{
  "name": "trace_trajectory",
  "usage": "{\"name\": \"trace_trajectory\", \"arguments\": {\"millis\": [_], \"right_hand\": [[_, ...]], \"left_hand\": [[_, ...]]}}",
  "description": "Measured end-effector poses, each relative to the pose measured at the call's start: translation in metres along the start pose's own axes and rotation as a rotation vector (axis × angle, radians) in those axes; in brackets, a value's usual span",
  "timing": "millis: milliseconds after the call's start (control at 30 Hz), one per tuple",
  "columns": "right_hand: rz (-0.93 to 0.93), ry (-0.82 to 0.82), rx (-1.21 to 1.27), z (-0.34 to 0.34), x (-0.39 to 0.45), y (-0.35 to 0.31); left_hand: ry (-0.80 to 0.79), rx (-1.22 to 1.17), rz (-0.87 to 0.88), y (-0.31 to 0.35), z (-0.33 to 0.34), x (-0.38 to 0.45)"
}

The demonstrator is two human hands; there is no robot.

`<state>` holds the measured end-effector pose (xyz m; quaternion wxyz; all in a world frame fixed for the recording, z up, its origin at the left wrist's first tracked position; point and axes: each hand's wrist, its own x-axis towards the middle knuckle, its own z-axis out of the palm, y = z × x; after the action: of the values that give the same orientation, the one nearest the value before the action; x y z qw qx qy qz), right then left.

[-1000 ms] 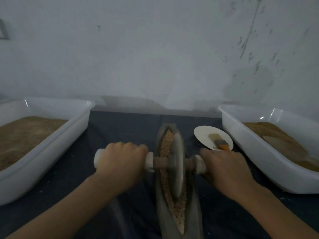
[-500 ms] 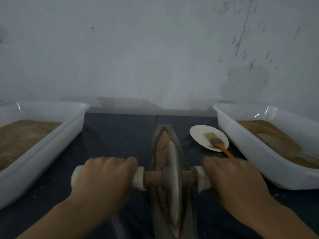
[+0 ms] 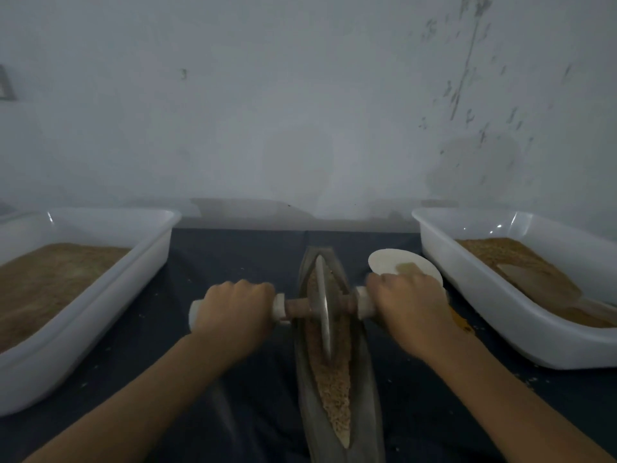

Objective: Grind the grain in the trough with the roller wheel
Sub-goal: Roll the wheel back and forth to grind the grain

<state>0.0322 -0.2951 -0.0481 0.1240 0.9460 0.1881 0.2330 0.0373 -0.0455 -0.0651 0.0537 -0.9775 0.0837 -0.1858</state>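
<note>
**Grinding status: stroke in hand, grain only partly broken down**

Your left hand (image 3: 233,312) is clenched around the left handle of the axle, and your right hand (image 3: 409,307) is clenched around the right handle. The roller wheel (image 3: 323,307) stands upright on its edge in the trough (image 3: 364,379), seated in the far half of the channel, with the axle lying level across both rims.

The grain (image 3: 334,389) fills the channel as one long bed, from the far tip, past the wheel, down to the near point. The near stretch appears coarse and granular, with separate particles visible. Judge the task as under way and not complete: a finished charge should look finer and more even than this one does.

Remaining work, as far as the frame shows:

1. Roll the wheel along the full length of the channel, including the narrow near tip.
2. Keep the axle square to the trough, so that the wheel edge does not climb a side wall and push grain over the rim.
3. Repeat until the bed has an even texture.

The white tray on your left (image 3: 100,295) and the white tray on your right (image 3: 484,295) both hold brown granular material. Which one is unground stock and which is ground product cannot be determined. A small white dish (image 3: 390,260) sits just beyond your right hand, partly hidden by it. Scattered particles lie on the dark cloth (image 3: 233,255).
</note>
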Motion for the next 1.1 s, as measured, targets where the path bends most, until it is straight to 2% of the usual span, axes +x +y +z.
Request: {"name": "trace_trajectory", "arguments": {"millis": [67,133,200,267,300,367,533,667,767,800,900,1000,1100], "right_hand": [[-0.036,0.083,0.045,-0.010,-0.029,-0.005],[-0.036,0.143,0.084,-0.016,-0.046,-0.008],[0.003,0.087,0.106,-0.012,-0.048,-0.008],[0.039,0.019,0.070,0.001,-0.039,-0.004],[0.045,0.047,0.061,0.009,-0.030,0.000],[0.076,0.065,0.047,0.023,-0.006,0.006],[0.136,-0.034,0.094,0.035,0.038,0.015],[0.107,0.037,0.143,0.014,-0.015,0.001],[0.041,0.034,0.085,-0.011,-0.052,-0.008],[0.014,0.025,0.078,-0.014,-0.058,-0.007],[-0.017,0.126,0.091,-0.020,-0.055,-0.005],[-0.018,0.070,0.035,-0.008,-0.023,-0.004],[0.001,0.018,-0.064,0.008,0.023,0.003]], "left_hand": [[-0.038,-0.001,0.043,-0.002,-0.010,-0.031],[0.043,0.036,0.138,-0.001,-0.021,-0.051],[0.102,0.086,0.177,0.000,-0.030,-0.050],[0.069,0.131,0.095,0.006,-0.025,-0.036],[0.066,0.122,0.058,0.008,-0.021,-0.023],[0.069,0.109,0.025,0.009,-0.013,0.006],[0.028,0.070,-0.010,0.010,-0.006,0.038],[0.081,0.083,0.066,0.012,-0.022,-0.007],[0.233,-0.010,0.273,0.007,-0.036,-0.049],[0.245,-0.026,0.284,0.003,-0.039,-0.055],[0.109,0.046,0.203,0.001,-0.034,-0.056],[0.073,0.023,0.049,0.000,-0.005,-0.028],[0.067,-0.029,-0.019,-0.002,0.014,0.010]]}}
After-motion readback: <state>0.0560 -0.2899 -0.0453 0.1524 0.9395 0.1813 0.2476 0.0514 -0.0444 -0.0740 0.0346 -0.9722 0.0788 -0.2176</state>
